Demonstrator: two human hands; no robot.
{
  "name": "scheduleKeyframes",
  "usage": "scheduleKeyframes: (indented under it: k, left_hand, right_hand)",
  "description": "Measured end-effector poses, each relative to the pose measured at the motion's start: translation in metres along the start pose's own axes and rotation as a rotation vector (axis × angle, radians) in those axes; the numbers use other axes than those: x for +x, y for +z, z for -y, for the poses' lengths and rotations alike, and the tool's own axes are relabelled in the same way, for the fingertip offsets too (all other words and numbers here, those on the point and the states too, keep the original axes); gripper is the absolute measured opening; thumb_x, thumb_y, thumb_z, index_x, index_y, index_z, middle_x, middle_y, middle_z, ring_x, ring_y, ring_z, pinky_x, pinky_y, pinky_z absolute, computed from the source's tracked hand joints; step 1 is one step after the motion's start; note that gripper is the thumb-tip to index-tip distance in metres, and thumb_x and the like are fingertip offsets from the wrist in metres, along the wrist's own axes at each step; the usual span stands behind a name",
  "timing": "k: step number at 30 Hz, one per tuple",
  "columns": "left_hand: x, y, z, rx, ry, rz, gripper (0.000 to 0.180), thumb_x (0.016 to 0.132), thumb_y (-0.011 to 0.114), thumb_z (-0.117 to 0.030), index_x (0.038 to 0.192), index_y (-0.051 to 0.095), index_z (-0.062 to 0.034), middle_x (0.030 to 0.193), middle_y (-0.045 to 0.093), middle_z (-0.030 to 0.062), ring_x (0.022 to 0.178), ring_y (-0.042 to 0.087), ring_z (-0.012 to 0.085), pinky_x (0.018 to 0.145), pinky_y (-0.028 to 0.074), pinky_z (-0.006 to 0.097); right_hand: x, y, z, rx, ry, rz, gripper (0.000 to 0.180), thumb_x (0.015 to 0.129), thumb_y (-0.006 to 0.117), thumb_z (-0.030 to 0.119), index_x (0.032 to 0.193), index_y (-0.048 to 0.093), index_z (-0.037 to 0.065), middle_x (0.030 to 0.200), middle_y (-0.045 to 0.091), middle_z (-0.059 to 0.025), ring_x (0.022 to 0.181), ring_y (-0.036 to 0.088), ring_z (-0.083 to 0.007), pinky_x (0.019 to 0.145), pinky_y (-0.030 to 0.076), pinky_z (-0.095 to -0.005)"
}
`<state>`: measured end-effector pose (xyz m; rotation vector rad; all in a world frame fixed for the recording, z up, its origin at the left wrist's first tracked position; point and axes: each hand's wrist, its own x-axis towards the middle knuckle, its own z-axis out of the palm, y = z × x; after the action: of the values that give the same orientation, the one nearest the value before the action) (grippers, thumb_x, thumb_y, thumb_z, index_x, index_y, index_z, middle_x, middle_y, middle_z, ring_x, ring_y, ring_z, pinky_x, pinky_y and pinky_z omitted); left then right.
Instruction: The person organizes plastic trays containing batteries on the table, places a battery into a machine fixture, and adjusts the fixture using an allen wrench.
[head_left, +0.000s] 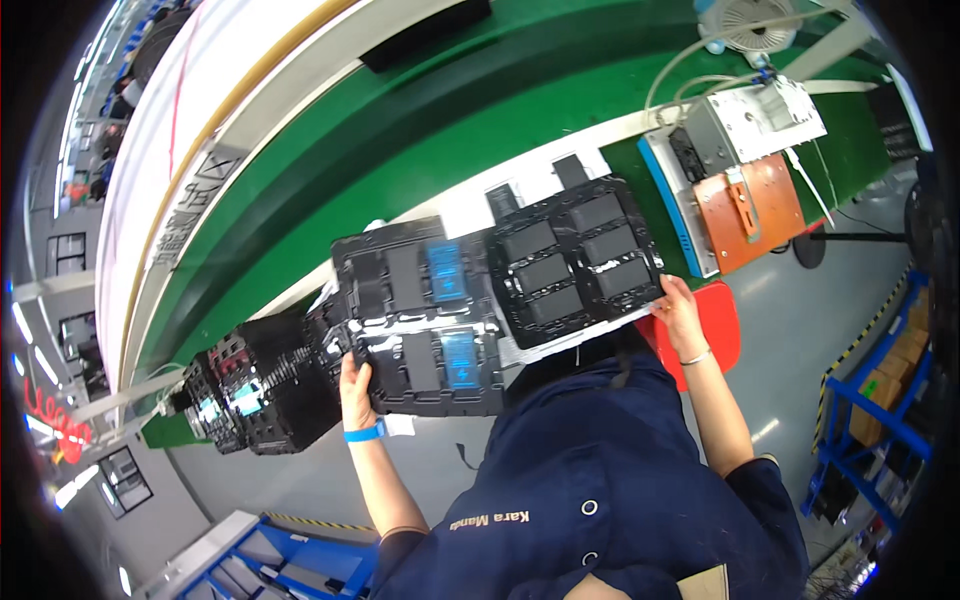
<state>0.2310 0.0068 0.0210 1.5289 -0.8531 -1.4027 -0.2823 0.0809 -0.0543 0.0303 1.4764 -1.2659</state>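
My left hand (358,392), with a blue band at the wrist, grips the near left edge of a black moulded plastic tray (375,352). In that tray lie dark grey flat rectangles and two pieces with shiny blue faces (461,358). Pinched at its right corner by my right hand (680,312) is a second black tray (570,252), slightly tilted. Several dark flat rectangles sit in its pockets. The two trays meet side by side, the right one near or over the left one's edge. The fingers beneath both trays are hidden.
Stacked black trays (290,385) stand at the left on the green bench (400,160). To the right is a white metal machine (750,120) with an orange-brown plate (750,210). A fan (748,25) is beyond it. A red stool (718,335) stands below right, near a blue rack (880,370).
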Motion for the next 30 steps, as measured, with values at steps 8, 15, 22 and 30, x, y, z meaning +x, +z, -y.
scheduleKeyframes:
  k: [8, 15, 22, 30]
  left_hand:
    - [0.022, 0.081, -0.042, -0.013, -0.056, 0.338, 0.024, 0.083, 0.057, -0.001, 0.104, 0.047, -0.0051, 0.092, 0.059, 0.0029, 0.082, 0.057, 0.0093, 0.076, 0.047, 0.023]
    - [0.065, 0.142, -0.039, 0.043, -0.105, 0.607, 0.026, 0.08, 0.059, 0.001, 0.103, 0.047, -0.004, 0.089, 0.06, 0.0018, 0.079, 0.057, 0.007, 0.072, 0.047, 0.02]
    - [0.082, 0.191, -0.053, 0.114, -0.185, 0.745, 0.026, 0.08, 0.06, 0.0, 0.102, 0.047, -0.0041, 0.088, 0.06, 0.0016, 0.076, 0.058, 0.0066, 0.069, 0.048, 0.019]
    - [0.103, 0.217, -0.049, 0.16, -0.233, 0.833, 0.024, 0.08, 0.061, -0.002, 0.1, 0.047, -0.0044, 0.09, 0.062, 0.0035, 0.076, 0.06, 0.008, 0.07, 0.049, 0.021]
  right_hand:
    - [-0.001, 0.002, 0.0, 0.008, 0.01, 0.027, 0.02, 0.087, 0.056, 0.029, 0.098, 0.05, 0.013, 0.076, 0.051, 0.0063, 0.063, 0.048, -0.003, 0.062, 0.045, -0.021]
    - [-0.005, 0.005, 0.005, 0.046, 0.027, 0.039, 0.033, 0.086, 0.055, 0.038, 0.103, 0.051, 0.01, 0.076, 0.053, 0.0041, 0.066, 0.05, -0.0058, 0.062, 0.045, -0.0236]
    - [0.007, -0.012, -0.007, 0.071, 0.074, 0.062, 0.057, 0.085, 0.05, 0.052, 0.117, 0.048, 0.004, 0.076, 0.046, 0.0007, 0.077, 0.049, -0.0117, 0.067, 0.046, -0.0284]
    - [-0.004, -0.009, 0.005, 0.06, 0.091, 0.084, 0.058, 0.089, 0.041, 0.051, 0.121, 0.045, 0.002, 0.102, 0.059, -0.0053, 0.079, 0.053, -0.0113, 0.07, 0.044, -0.0255]
